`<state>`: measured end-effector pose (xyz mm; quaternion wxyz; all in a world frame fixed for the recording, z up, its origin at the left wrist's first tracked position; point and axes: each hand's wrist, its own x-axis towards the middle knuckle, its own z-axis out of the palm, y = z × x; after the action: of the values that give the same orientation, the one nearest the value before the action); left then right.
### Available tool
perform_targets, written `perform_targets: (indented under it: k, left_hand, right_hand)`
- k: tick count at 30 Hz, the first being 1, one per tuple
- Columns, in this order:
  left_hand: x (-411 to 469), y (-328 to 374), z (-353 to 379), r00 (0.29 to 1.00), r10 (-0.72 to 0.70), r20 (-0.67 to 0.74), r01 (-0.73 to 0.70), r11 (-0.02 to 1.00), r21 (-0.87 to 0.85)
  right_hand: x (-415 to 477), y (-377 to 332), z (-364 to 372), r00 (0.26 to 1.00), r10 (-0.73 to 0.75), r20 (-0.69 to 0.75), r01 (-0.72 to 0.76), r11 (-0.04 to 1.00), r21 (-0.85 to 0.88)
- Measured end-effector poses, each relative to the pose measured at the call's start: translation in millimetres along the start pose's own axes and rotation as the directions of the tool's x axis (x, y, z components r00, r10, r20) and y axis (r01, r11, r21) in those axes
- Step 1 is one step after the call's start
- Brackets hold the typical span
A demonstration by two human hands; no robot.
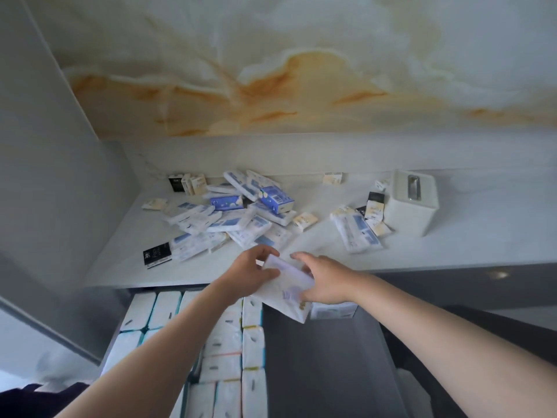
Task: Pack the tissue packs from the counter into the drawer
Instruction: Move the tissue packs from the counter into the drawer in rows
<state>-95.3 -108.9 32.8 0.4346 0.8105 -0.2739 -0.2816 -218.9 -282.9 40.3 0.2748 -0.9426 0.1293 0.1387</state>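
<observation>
I have one tissue pack point(286, 292) clamped between both hands. My left hand point(253, 273) curls over its far left corner and my right hand point(322, 282) pinches the right edge, so the hands are close together with only the pack between them. It hangs just past the front lip of the counter point(422, 251), over the open drawer point(316, 372), tilted with its long axis running from my fingertips back and down toward me and the near corner lowest.

What the coming move turns on, as I judge it, is where the free room lies. Below my left forearm the drawer is already filled with rows of packs point(229, 351) standing on edge. The bare dark floor lies below and to the right, under my right hand, with a single pack point(331, 310) lying at the back of that side. So my right hand is the nearer one to the gap — the pack wants turning to match the rows, then lowering rightward and down.

Beyond my fingertips the loose pile of packs point(235, 212) is not yet packed.
</observation>
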Motion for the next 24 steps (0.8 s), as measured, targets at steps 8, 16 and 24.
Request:
perform_targets:
  k: [8, 16, 24]
  left_hand:
    - [-3, -25, 46, 0.989, -0.023, 0.144, -0.022, 0.953, 0.303]
    - [10, -54, 102, 0.955, -0.119, 0.272, -0.026, 0.880, 0.474]
    - [25, -64, 141, 0.925, -0.211, 0.315, 0.107, 0.942, 0.317]
  right_hand:
    - [-4, 25, 35, 0.997, -0.021, 0.078, 0.051, 0.916, -0.399]
    - [7, 79, 89, 0.991, 0.005, 0.134, 0.080, 0.780, -0.621]
    - [22, 116, 102, 0.995, 0.061, 0.084, 0.024, 0.655, -0.756]
